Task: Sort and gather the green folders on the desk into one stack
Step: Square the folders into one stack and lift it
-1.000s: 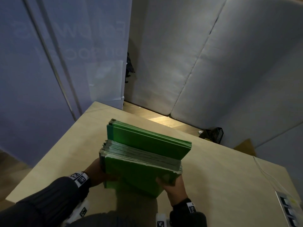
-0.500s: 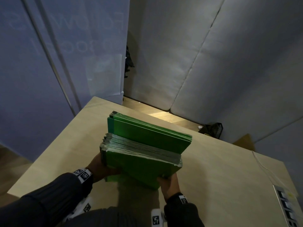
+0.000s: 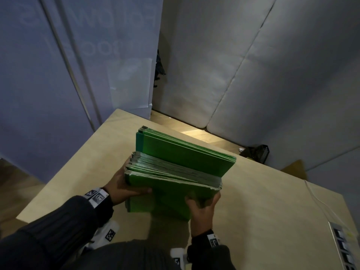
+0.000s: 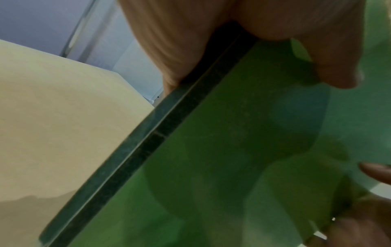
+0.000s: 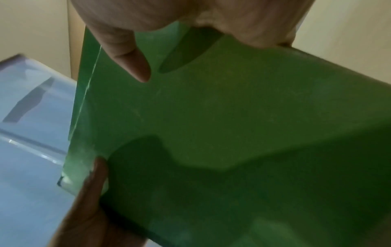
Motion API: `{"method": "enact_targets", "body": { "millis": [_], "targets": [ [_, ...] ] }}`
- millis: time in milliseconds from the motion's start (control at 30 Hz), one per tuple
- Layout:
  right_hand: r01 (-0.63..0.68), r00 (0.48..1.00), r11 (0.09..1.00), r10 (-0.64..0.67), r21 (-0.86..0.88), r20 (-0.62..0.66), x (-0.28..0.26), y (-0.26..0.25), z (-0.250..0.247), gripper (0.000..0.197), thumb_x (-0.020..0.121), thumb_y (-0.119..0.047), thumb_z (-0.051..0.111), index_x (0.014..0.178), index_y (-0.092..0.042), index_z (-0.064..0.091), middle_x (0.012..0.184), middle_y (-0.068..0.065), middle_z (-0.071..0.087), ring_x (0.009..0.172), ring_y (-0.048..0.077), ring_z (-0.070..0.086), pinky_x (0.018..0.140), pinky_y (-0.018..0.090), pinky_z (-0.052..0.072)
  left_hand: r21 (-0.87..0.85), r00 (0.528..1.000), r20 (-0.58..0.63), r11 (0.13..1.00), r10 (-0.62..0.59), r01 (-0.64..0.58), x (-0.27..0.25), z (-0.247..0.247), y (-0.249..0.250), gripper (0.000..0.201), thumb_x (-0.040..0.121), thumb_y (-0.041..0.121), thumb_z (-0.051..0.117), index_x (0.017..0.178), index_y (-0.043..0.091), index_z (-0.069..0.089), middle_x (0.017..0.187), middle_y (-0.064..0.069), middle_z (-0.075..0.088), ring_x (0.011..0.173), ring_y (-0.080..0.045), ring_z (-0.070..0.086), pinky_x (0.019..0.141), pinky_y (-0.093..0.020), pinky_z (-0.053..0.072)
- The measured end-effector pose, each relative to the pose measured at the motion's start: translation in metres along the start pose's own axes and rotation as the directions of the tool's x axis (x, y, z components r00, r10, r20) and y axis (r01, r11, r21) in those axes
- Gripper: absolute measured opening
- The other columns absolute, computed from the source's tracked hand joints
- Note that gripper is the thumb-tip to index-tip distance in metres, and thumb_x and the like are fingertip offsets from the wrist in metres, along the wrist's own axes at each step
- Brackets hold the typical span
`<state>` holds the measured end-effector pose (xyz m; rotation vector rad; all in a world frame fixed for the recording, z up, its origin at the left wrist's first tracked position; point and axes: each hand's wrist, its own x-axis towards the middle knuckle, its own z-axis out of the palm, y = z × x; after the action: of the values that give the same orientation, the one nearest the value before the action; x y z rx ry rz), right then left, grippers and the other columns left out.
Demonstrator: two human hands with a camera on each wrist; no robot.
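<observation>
At the near edge of the desk (image 3: 81,164), toward six o'clock in the head view, both hands hold a thick bundle of green folders (image 3: 175,184) stood on edge. The left hand (image 3: 120,190) grasps the bundle's end at about nine o'clock, thumb laid across the near cover and fingers hidden behind. The right hand (image 3: 202,203) clasps the lower corner at about five o'clock, fingers curled over the cover; the right wrist view shows its thumb (image 5: 131,55) pressed on the smooth green face. Farther off, toward twelve o'clock, a taller batch of the same folders (image 3: 187,154) leans against the bundle's back, touching it. I judge the bundle heavy for its bulk yet loose: each folder is thin card, stiff along the spine and bendy at the open side, with slick covers that could fan or slide apart. Squeezing both short ends, with palms under the bottom edge, looks safest. Beyond the desk stand a grey padded wall (image 3: 272,75) and a small black basket (image 3: 259,152) on the floor at two o'clock.
</observation>
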<state>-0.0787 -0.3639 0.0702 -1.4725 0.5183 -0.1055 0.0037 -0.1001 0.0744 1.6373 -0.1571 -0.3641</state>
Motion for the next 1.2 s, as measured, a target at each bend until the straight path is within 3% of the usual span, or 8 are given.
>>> {"method": "enact_targets", "body": {
  "millis": [167,333,467,567,800,933,1100,1200],
  "targets": [
    [-0.062,0.998,0.995,0.061,-0.072,-0.011,0.003,0.007,0.002,0.111,0.078,0.009,0.072,0.149,-0.046,0.007,0.129,0.001,0.055,0.122,0.03,0.054,0.105,0.058,0.044,0.08,0.999,0.024,0.996,0.042,-0.043,-0.001,0.001,0.007,0.107,0.049,0.052,0.093,0.14,0.021,0.045,0.128,0.022,0.065,0.116,-0.001,0.062,0.091,-0.017,0.052],
    [-0.078,0.996,0.96,0.088,-0.269,0.026,0.006,0.021,-0.016,0.09,0.083,-0.003,0.071,0.145,-0.049,0.025,0.148,-0.004,0.047,0.138,0.025,0.044,0.11,0.059,0.04,0.172,0.989,0.116,0.982,-0.096,0.075,0.007,-0.011,-0.009,0.08,0.063,0.024,0.092,0.131,0.04,0.053,0.124,0.022,0.067,0.117,-0.003,0.063,0.103,-0.037,0.052],
    [0.004,0.982,0.859,0.094,-0.512,0.166,0.002,0.025,-0.024,0.056,0.089,-0.045,0.061,0.124,-0.068,0.023,0.135,-0.023,0.048,0.133,0.014,0.046,0.113,0.051,0.04,0.38,0.959,0.215,0.92,-0.185,0.092,0.004,-0.008,-0.029,0.063,0.056,0.079,0.07,0.112,0.082,0.041,0.127,0.029,0.049,0.114,0.013,0.053,0.1,-0.011,0.043],
    [0.098,0.963,0.765,0.09,-0.637,0.255,0.008,0.034,-0.032,0.07,0.079,-0.075,0.045,0.142,-0.054,0.02,0.15,-0.014,0.045,0.135,0.012,0.046,0.115,0.047,0.038,0.351,0.958,0.166,0.922,-0.233,0.163,0.007,-0.004,-0.03,0.049,0.076,0.043,0.078,0.113,0.056,0.049,0.121,0.022,0.055,0.102,0.024,0.054,0.098,-0.016,0.049],
    [0.099,0.962,0.692,0.118,-0.715,0.247,0.03,0.027,-0.035,0.067,0.073,-0.08,0.035,0.132,-0.051,0.022,0.145,-0.007,0.052,0.129,0.016,0.053,0.11,0.041,0.045,0.447,0.974,0.045,0.877,-0.22,0.178,0.018,-0.011,-0.041,0.054,0.078,-0.004,0.077,0.123,0.02,0.06,0.119,0.0,0.064,0.112,-0.02,0.062,0.097,-0.038,0.055],
    [0.122,0.944,0.686,0.143,-0.718,0.298,0.036,0.02,-0.033,0.041,0.089,-0.062,0.043,0.125,-0.046,0.032,0.131,-0.009,0.059,0.117,0.011,0.059,0.104,0.037,0.051,0.416,0.969,0.016,0.883,-0.247,0.219,0.021,-0.02,-0.037,0.058,0.063,0.03,0.093,0.113,0.034,0.064,0.114,0.006,0.071,0.106,-0.015,0.067,0.099,-0.045,0.054],
    [0.116,0.896,0.68,0.242,-0.724,0.372,0.033,0.023,-0.015,0.091,0.056,-0.085,0.039,0.13,-0.033,0.047,0.123,-0.01,0.066,0.102,0.009,0.068,0.089,0.028,0.058,0.556,0.929,0.055,0.784,-0.367,0.276,0.017,-0.047,-0.027,0.081,0.053,0.065,0.079,0.119,0.024,0.057,0.11,0.005,0.07,0.101,-0.011,0.068,0.089,-0.028,0.056],
    [0.074,0.857,0.638,0.352,-0.767,0.376,0.034,0.029,0.008,0.048,0.083,-0.063,0.06,0.119,-0.033,0.052,0.116,-0.008,0.067,0.098,0.013,0.069,0.084,0.036,0.061,0.571,0.899,0.056,0.752,-0.434,0.328,0.008,-0.071,-0.033,0.081,0.057,0.065,0.078,0.124,0.027,0.054,0.117,0.007,0.067,0.107,-0.013,0.066,0.096,-0.034,0.053]
  ]
}}
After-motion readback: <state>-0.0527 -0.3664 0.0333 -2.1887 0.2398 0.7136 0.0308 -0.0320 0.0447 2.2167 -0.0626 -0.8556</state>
